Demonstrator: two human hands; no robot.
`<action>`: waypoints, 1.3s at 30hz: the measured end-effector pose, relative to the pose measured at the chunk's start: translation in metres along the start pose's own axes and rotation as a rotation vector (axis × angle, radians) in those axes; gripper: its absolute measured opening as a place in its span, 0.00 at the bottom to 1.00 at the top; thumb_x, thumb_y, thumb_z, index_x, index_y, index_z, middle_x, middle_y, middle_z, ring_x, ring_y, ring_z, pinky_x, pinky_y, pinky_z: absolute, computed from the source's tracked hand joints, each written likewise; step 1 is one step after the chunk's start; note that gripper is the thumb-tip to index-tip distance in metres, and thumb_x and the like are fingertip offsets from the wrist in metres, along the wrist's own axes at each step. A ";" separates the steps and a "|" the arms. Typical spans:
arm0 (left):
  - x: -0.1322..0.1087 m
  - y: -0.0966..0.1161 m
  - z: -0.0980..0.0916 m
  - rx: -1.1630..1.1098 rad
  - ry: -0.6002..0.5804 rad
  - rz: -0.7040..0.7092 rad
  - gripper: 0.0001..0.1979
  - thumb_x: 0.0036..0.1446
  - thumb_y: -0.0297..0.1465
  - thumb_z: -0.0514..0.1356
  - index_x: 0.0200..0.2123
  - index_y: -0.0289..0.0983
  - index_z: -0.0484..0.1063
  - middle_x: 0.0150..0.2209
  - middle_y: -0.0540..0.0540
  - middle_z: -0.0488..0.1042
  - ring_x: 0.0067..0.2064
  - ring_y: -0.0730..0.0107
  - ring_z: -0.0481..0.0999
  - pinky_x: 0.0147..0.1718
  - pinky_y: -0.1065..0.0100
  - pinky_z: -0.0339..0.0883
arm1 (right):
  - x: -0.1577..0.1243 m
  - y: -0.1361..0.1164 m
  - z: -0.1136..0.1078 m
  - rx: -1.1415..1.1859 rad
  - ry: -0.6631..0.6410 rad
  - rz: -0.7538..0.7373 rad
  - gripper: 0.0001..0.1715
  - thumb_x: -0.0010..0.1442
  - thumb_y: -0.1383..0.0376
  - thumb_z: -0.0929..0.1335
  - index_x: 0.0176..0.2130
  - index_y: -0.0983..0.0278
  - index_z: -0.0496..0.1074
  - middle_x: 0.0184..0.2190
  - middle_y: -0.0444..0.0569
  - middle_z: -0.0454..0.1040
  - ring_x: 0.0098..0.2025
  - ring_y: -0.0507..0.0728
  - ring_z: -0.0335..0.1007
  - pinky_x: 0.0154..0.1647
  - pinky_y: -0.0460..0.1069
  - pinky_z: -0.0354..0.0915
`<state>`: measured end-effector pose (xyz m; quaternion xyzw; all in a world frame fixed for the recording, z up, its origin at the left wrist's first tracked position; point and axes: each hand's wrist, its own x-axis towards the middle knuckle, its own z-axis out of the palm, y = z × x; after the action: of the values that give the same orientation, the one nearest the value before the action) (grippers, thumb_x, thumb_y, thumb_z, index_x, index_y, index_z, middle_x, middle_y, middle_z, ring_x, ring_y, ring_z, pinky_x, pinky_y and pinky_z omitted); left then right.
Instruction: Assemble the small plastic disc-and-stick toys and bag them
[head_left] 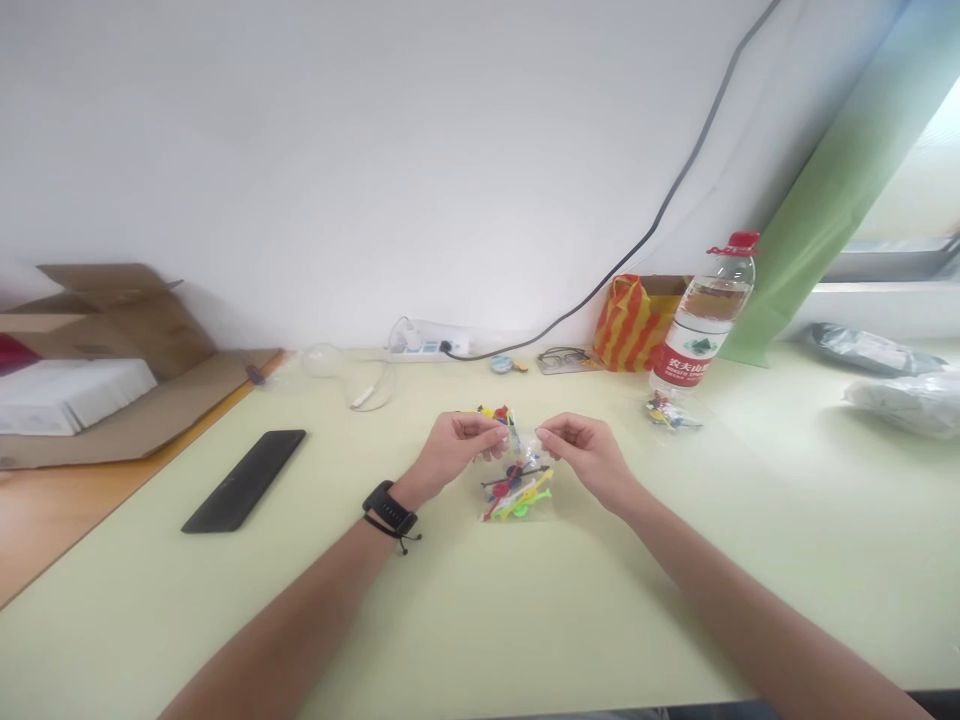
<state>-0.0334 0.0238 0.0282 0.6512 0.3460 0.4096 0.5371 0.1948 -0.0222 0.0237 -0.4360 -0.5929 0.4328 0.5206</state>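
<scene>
A clear plastic bag (517, 490) with several small red, yellow, green, white and dark plastic pieces hangs or rests at the middle of the table; I cannot tell which. My left hand (469, 440) pinches its upper left edge between thumb and fingers. On the opposite side, my right hand (581, 450) pinches the upper right edge. More colourful pieces (499, 412) show just behind my left hand, partly hidden by it. Around my left wrist is a black watch (390, 508).
A large water bottle (705, 320) stands at right beside a striped bag (634, 325), with another small bag of pieces (667, 412) in front. A black pad (246, 480) and a cardboard box (135, 310) are at left. A power strip (424, 345) lies along the wall.
</scene>
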 end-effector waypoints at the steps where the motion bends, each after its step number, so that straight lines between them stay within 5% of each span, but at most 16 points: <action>1: 0.000 0.000 0.000 0.005 0.012 0.000 0.17 0.56 0.43 0.69 0.37 0.34 0.84 0.30 0.41 0.82 0.28 0.67 0.76 0.29 0.68 0.70 | 0.000 0.000 0.000 0.001 0.004 -0.002 0.23 0.56 0.45 0.74 0.34 0.62 0.78 0.26 0.46 0.74 0.29 0.55 0.68 0.33 0.51 0.66; 33: 0.001 0.000 0.002 -0.012 0.025 0.029 0.15 0.54 0.40 0.71 0.36 0.33 0.83 0.29 0.43 0.81 0.28 0.69 0.76 0.30 0.68 0.72 | 0.002 0.000 -0.007 0.042 -0.031 0.039 0.20 0.56 0.49 0.75 0.36 0.63 0.80 0.26 0.47 0.76 0.30 0.55 0.69 0.34 0.51 0.66; 39: -0.003 0.001 0.012 0.023 0.021 0.055 0.15 0.55 0.40 0.71 0.36 0.33 0.83 0.30 0.43 0.82 0.30 0.69 0.78 0.32 0.68 0.74 | 0.002 -0.005 0.001 -0.023 -0.041 0.034 0.21 0.56 0.51 0.76 0.43 0.62 0.81 0.35 0.50 0.81 0.38 0.58 0.74 0.40 0.52 0.69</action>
<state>-0.0237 0.0153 0.0278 0.6623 0.3383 0.4272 0.5143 0.1931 -0.0215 0.0293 -0.4431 -0.6008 0.4435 0.4960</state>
